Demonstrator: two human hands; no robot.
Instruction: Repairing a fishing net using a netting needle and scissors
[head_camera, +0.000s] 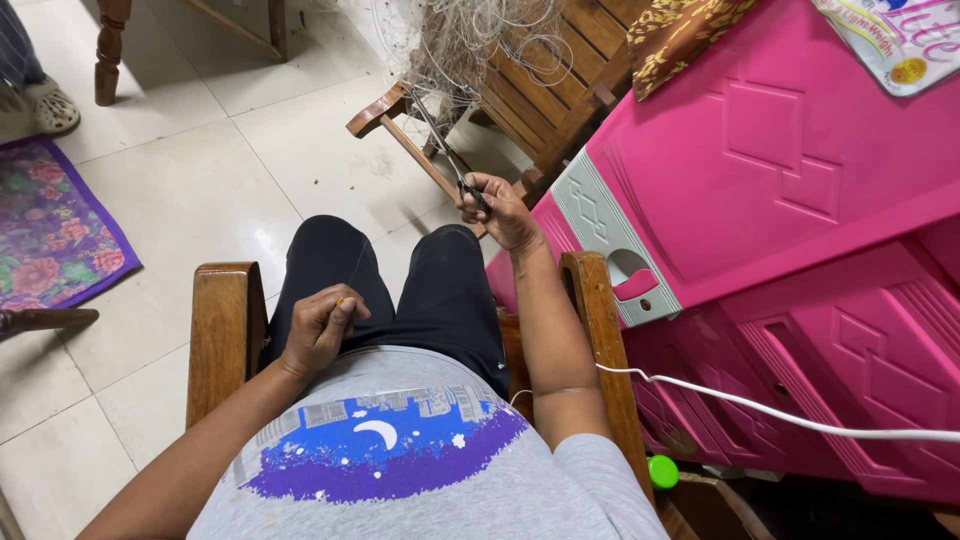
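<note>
I sit in a wooden armchair (222, 330), legs in black trousers. My right hand (500, 210) is raised in front of me and grips dark scissors (455, 165), whose blades point up into a tangle of thin pale net (470, 45) draped over a second wooden chair (545, 90). My left hand (320, 325) rests on my left thigh with its fingers curled around a small yellowish object that is mostly hidden.
A pink plastic cabinet (790, 190) stands close on my right, a white cable (780, 412) running across its front. A floral purple mat (50, 225) lies on the tiled floor at left. Another person's sandalled foot (45, 105) shows at top left.
</note>
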